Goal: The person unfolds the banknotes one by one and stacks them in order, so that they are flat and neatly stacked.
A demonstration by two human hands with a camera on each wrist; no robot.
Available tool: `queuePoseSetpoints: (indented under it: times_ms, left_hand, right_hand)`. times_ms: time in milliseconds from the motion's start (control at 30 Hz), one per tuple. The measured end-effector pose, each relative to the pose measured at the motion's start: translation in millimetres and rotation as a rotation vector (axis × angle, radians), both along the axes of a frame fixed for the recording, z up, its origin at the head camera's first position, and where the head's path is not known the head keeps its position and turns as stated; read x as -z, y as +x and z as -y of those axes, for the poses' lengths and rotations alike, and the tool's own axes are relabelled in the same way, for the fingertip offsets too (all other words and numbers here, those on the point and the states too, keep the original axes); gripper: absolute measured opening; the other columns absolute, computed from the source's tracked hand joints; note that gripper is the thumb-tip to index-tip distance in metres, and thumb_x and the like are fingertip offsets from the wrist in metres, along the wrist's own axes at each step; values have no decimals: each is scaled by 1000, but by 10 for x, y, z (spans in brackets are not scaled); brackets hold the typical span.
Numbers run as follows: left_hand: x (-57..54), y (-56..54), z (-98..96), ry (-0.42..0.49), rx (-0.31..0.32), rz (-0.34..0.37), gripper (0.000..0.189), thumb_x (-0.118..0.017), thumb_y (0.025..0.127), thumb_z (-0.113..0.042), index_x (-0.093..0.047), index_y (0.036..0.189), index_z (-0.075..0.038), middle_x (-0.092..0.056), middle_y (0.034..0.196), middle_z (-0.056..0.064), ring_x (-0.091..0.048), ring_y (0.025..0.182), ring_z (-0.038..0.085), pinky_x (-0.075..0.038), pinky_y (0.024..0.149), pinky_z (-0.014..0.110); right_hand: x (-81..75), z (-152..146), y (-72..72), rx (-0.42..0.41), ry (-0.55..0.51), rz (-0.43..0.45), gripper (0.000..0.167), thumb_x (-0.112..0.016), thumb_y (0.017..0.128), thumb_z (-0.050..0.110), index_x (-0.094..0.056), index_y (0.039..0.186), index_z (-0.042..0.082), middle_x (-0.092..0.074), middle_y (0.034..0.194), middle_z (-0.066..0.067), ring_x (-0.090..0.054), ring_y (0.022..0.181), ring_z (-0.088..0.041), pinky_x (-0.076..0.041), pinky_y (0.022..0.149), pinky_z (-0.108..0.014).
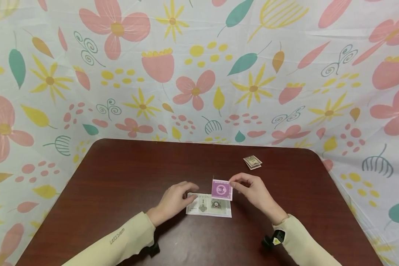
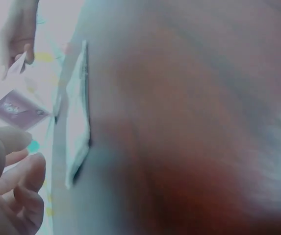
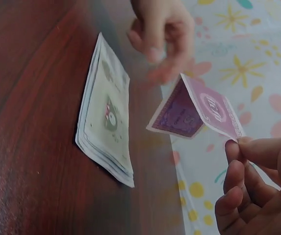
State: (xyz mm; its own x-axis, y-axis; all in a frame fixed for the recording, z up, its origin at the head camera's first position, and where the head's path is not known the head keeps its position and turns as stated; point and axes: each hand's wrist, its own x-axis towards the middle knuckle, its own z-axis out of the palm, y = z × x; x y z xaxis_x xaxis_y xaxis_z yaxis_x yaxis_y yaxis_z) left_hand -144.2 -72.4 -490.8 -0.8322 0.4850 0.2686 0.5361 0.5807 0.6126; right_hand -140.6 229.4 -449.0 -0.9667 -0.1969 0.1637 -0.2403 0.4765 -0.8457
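My right hand (image 1: 255,191) pinches a purple play banknote (image 1: 221,189) by one edge between thumb and fingertips. The note is creased across its middle and hangs like a tent in the right wrist view, its two halves spread apart. Below it on the table lies a stack of pale green notes (image 3: 112,115), the top one printed with a cartoon figure and a "1". At the stack's left end is my left hand (image 1: 173,201), its fingers loosely bent with nothing between them. It looks blurred in the right wrist view.
Farther back on the dark red-brown table (image 1: 136,166), to the right, lies a small folded brownish note (image 1: 252,162). Behind the table hangs a flower-patterned cloth (image 1: 193,122). Each wrist wears a dark strapped device (image 1: 276,238).
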Motion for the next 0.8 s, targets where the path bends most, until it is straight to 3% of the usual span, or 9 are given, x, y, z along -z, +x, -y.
queuePoseSetpoints:
  times_ms: [167, 300, 367, 533, 633, 800]
  left_hand:
    - [-112, -126, -93, 68, 42, 63, 33, -72, 100, -14, -68, 132, -9, -73, 124, 3, -59, 65, 1, -51, 65, 24]
    - [-152, -207, -152, 83, 93, 149, 40, -65, 104, -10, -59, 143, -9, -69, 133, 8, -64, 58, 8, -50, 57, 24]
    - [-166, -223, -171, 82, 116, 186, 41, -62, 105, -10, -58, 145, -10, -74, 119, 9, -67, 59, 14, -49, 55, 24]
    - [-167, -222, -192, 102, 162, 240, 33, -60, 106, -10, -63, 138, -10, -76, 95, 6, -69, 60, 20, -47, 51, 24]
    - [-141, -203, -183, 136, 169, 262, 25, -60, 106, -9, -67, 130, -10, -76, 110, 3, -70, 61, 18, -50, 52, 24]
    - [-88, -170, -137, 191, 145, 229, 14, -63, 104, -9, -70, 116, -10, -76, 104, 5, -67, 59, 10, -52, 53, 25]
  right_hand:
    - [-38, 48, 38, -59, -8, -8, 10, -76, 95, 8, -77, 100, 16, -70, 86, 2, -61, 70, -11, -52, 64, -26]
    - [-59, 88, 72, -101, -12, -9, 10, -76, 95, 7, -77, 100, 15, -71, 87, 2, -61, 70, -11, -53, 65, -26]
    - [-71, 105, 93, -118, -11, -13, 9, -75, 95, 8, -77, 101, 15, -71, 87, 2, -62, 70, -11, -53, 65, -27]
    - [-94, 102, 135, -123, 1, -23, 9, -75, 96, 9, -77, 101, 17, -70, 86, 2, -62, 71, -15, -52, 66, -27]
    - [-85, 87, 148, -119, 3, -23, 9, -75, 96, 10, -77, 101, 18, -70, 88, 2, -62, 72, -15, -52, 66, -27]
    - [-53, 57, 155, -99, 2, -38, 9, -76, 95, 10, -77, 100, 17, -70, 87, 3, -61, 70, -16, -51, 64, -26]
